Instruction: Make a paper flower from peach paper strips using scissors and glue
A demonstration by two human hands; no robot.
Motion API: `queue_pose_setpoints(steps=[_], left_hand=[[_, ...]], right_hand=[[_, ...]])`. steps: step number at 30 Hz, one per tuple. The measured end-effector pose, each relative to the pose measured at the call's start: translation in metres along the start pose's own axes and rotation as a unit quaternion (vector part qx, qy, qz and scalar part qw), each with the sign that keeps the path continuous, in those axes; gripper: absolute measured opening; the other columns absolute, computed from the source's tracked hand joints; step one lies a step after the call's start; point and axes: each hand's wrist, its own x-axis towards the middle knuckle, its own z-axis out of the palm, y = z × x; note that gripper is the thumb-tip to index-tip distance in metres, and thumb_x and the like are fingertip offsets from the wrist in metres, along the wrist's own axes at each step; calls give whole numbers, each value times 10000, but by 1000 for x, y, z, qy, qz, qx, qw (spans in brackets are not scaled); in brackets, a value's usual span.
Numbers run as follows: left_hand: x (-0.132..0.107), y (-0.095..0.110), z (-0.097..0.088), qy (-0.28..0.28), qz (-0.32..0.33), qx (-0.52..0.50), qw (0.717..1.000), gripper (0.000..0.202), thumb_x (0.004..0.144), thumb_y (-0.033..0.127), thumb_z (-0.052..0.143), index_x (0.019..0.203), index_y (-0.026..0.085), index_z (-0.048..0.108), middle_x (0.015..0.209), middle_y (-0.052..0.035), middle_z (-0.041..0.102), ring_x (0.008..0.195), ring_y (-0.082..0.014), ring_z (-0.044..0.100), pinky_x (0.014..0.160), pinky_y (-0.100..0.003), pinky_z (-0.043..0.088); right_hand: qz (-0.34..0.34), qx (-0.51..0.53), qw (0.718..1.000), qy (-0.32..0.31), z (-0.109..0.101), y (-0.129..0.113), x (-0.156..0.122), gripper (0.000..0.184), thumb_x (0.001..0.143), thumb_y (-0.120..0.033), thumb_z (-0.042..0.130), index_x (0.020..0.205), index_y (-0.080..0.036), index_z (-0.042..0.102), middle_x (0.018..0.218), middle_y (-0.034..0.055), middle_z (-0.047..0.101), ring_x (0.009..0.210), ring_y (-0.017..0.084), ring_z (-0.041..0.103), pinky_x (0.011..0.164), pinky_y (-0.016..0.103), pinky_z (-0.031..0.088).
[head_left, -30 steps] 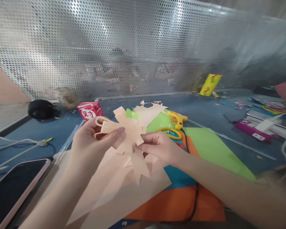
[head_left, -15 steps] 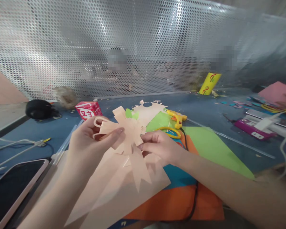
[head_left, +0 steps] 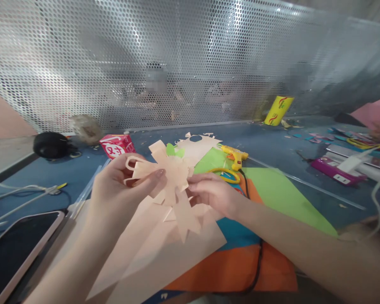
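Observation:
Between my hands is a peach paper bow (head_left: 172, 179) with looped strips and a notched tail hanging down. A small green paper leaf (head_left: 174, 150) shows at its top edge. My left hand (head_left: 131, 183) is closed on the bow's left loops, thumb pressed on the front. On the other side, my right hand (head_left: 213, 192) pinches the bow's right edge, its fingertips partly hidden behind the paper. Beneath lies a large peach paper sheet (head_left: 129, 257). A yellow glue gun (head_left: 236, 155) and yellow-handled scissors (head_left: 229, 175) lie beyond my right hand.
Orange paper (head_left: 237, 270) and green paper (head_left: 288, 194) lie to the right, crossed by a black cord. A phone (head_left: 19, 257) is at left. Behind stand a red box (head_left: 118, 145), a yellow roll (head_left: 278, 110) and a perforated metal screen (head_left: 183, 50). A purple power strip (head_left: 337, 171) sits right.
The bow's tail has swung up slightly, and my right fingers have shifted a little on its edge. At far right, another person's hand and the pink paper have moved.

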Motion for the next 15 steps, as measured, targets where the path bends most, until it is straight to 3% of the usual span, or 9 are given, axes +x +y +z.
queue_pose_setpoints(steps=[4, 10, 15], left_hand=[[-1, 1, 1, 10, -9, 1, 1000, 234, 493, 223, 734, 634, 184, 550, 568, 57, 559, 500, -94, 540, 477, -212, 432], [-1, -1, 1, 15, 7, 4, 1000, 253, 493, 253, 744, 631, 198, 541, 579, 53, 548, 523, -99, 529, 496, -221, 432], [-2, -2, 3, -47, 1, -8, 999, 277, 529, 315, 734, 687, 203, 536, 639, 41, 586, 619, -130, 582, 546, -225, 448]], right_hand=[[5, 25, 1000, -2, 0, 1, 1, 156, 685, -282, 528, 633, -148, 588, 584, 11, 584, 547, 113, 557, 493, 218, 436], [-27, -105, 992, 71, 4, 4, 4, 153, 663, -276, 640, 593, -145, 600, 588, -19, 546, 527, 77, 523, 468, 186, 436], [-54, -143, 985, 79, 3, 4, 4, 174, 701, -288, 608, 597, -148, 619, 584, -21, 524, 535, 77, 523, 479, 194, 454]])
